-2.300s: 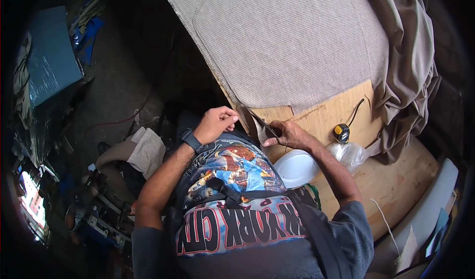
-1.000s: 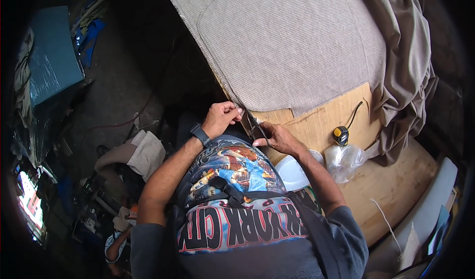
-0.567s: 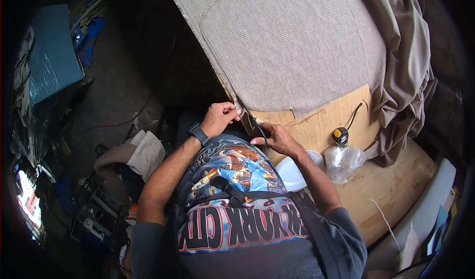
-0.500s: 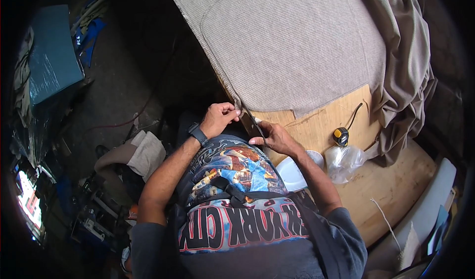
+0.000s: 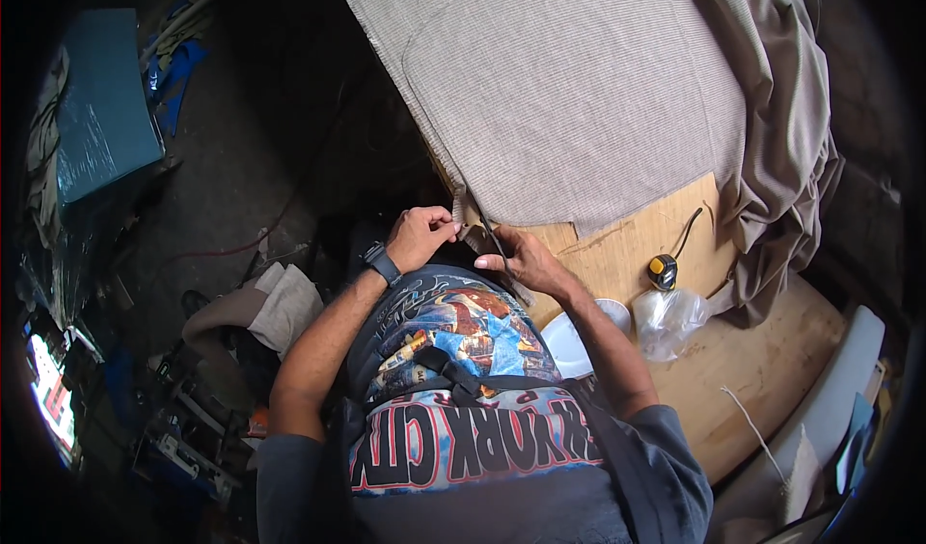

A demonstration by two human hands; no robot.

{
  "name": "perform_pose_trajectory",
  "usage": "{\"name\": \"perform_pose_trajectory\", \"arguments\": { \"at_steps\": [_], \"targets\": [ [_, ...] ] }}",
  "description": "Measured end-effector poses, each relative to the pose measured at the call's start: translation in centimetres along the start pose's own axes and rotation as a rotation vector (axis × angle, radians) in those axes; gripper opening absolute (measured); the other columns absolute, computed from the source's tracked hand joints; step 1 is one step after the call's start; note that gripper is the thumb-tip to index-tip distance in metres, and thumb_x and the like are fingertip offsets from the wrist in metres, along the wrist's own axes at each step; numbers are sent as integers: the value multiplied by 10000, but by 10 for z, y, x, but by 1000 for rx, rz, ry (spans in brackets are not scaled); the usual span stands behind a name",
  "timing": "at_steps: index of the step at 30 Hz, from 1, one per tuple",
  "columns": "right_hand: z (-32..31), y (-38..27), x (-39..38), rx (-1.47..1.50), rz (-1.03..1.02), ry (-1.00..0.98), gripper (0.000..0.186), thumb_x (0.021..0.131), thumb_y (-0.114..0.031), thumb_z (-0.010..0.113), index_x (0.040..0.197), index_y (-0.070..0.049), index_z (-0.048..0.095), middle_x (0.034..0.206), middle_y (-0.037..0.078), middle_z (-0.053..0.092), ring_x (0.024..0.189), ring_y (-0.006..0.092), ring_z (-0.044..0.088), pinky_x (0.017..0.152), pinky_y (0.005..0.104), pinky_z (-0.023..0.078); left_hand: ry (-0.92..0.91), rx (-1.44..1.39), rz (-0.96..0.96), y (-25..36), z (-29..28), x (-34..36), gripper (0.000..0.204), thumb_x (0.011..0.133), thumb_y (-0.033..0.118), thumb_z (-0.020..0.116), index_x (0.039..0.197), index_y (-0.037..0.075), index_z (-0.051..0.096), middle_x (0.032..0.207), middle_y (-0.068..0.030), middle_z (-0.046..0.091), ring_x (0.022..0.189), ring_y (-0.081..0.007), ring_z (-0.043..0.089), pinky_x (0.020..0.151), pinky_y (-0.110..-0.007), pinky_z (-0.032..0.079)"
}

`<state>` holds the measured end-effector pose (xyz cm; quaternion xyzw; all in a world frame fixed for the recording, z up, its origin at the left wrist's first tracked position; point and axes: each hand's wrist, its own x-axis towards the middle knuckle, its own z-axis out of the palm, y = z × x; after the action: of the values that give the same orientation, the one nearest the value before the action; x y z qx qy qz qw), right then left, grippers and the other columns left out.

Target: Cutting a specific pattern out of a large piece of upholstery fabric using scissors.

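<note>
Cutting cleanly here asks for tension: the left hand (image 5: 422, 237) has finger and thumb pinched on a narrow edge strip (image 5: 459, 204) at the tabletop's near-left corner, and the right hand (image 5: 529, 259) is wrapped around what look like dark scissors (image 5: 491, 230). The 2 hands are near each other but apart. The ribbed beige fabric (image 5: 579, 91) lies flat on the tabletop (image 5: 632, 221), along its left edge. Best to draw the strip gently outward, fingertips off the blades' line, and snip shallowly. Past the left edge, dark open space leaves the left hand room; rightward, the tape measure (image 5: 663, 272), plastic bag (image 5: 668, 322) and white dish (image 5: 567, 346) limit elbow swing.
</note>
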<state>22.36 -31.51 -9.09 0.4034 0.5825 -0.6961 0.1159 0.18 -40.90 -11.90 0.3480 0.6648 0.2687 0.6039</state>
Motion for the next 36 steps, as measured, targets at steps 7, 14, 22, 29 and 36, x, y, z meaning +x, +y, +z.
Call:
{"name": "perform_pose_trajectory", "arguments": {
  "at_steps": [7,14,22,29,36],
  "targets": [
    [1,-7,8,62,-19,-3,539,796,-469,791,950,23,632,662,31,554,588,109,506,491,309,390,-4,123,4,-5,-13,-4,213,893,211,663,856,5,706,740,-75,720,673,-140,676,634,-285,509],
    [2,-25,20,21,-34,55,516,803,-468,786,857,8,593,636,18,529,576,104,496,501,313,404,73,202,75,-16,-26,-5,211,866,251,672,819,51,720,705,-61,714,636,-197,682,600,-332,509],
    [2,-31,35,71,-63,55,535,793,-480,800,792,10,587,627,22,525,592,99,507,504,313,406,72,310,67,-27,-42,-7,210,852,270,681,831,66,728,713,-83,712,653,-240,687,616,-360,514],
    [-3,-42,35,-38,35,26,495,810,-472,787,817,-8,614,642,-10,536,599,80,510,502,272,406,-6,523,97,-27,-60,0,226,847,280,682,832,57,720,741,-129,704,695,-314,685,637,-411,527],
    [0,-54,47,7,-5,47,513,812,-495,776,781,-16,594,634,-7,528,597,86,525,501,270,413,-42,619,113,-30,-86,10,235,824,312,687,811,80,723,765,-128,708,720,-328,681,675,-430,531]
  ]
}}
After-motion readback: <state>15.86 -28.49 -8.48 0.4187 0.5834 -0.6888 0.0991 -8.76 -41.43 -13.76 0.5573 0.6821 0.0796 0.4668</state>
